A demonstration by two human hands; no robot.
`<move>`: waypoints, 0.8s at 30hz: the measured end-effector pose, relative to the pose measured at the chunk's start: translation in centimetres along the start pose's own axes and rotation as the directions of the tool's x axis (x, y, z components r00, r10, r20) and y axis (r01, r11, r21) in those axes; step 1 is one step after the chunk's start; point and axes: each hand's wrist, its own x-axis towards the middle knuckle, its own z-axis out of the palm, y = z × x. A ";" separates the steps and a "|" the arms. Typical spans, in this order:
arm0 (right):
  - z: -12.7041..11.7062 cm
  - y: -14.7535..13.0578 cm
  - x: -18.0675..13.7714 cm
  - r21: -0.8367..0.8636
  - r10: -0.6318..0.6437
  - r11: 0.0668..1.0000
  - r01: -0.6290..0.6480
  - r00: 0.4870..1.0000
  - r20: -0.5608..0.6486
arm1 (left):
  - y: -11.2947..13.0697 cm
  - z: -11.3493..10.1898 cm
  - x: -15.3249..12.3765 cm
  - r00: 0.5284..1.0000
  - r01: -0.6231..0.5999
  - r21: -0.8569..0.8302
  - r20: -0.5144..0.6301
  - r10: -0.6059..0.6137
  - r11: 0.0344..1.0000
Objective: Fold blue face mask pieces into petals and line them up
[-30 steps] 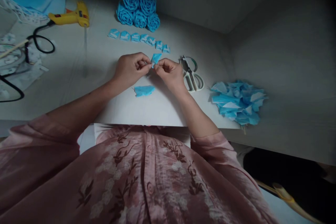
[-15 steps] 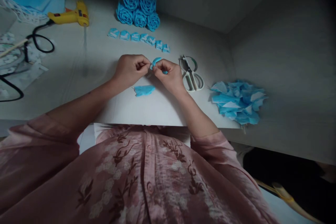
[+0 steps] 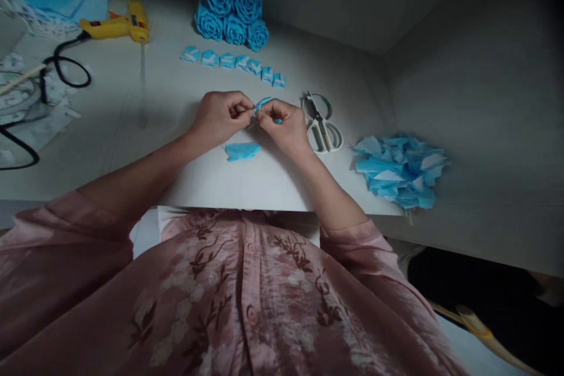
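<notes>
My left hand (image 3: 219, 116) and my right hand (image 3: 284, 123) meet above the white table (image 3: 176, 100), both pinched on one small blue paper piece (image 3: 262, 104) that curls between the fingertips. Another blue paper piece (image 3: 242, 151) lies flat on the table just below my hands. A row of several small folded blue pieces (image 3: 232, 63) lies beyond my hands. Behind that row sits a cluster of blue paper roses (image 3: 232, 13).
Scissors (image 3: 322, 122) lie right of my right hand. A heap of cut blue paper (image 3: 400, 168) sits at the table's right edge. A yellow glue gun (image 3: 118, 24) with a black cord (image 3: 66, 67) lies far left, near white scraps (image 3: 26, 108).
The blue piece stood up flat between my fingertips a second ago; now it is bent over into a curl. My hands stayed in place.
</notes>
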 end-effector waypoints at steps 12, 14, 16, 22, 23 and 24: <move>0.0 0.5 0.3 0.077 0.033 0.997 -0.033 0.999 -0.010 | -0.6 0.0 0.1 1.000 0.000 -0.007 -0.028 -0.001 1.000; 0.0 0.6 0.4 0.086 0.031 0.996 -0.029 0.999 -0.030 | -0.6 0.0 0.2 0.999 0.004 -0.025 -0.038 -0.005 1.000; -0.1 0.7 0.4 0.100 0.028 0.995 -0.024 0.999 -0.039 | -0.5 -0.1 0.3 0.998 0.009 -0.054 -0.055 -0.012 0.998; -0.4 0.4 0.5 0.110 0.087 0.991 -0.083 0.995 -0.038 | -0.4 -0.7 0.6 0.996 0.038 -0.099 -0.082 -0.046 0.994; -0.4 0.3 0.5 0.120 0.092 0.989 -0.087 0.995 -0.036 | -0.5 -0.7 0.6 0.996 0.036 -0.091 -0.080 -0.043 0.995; -0.4 0.3 0.5 0.132 0.092 0.987 -0.087 0.995 -0.034 | -0.5 -0.8 0.6 0.996 0.033 -0.087 -0.083 -0.040 0.996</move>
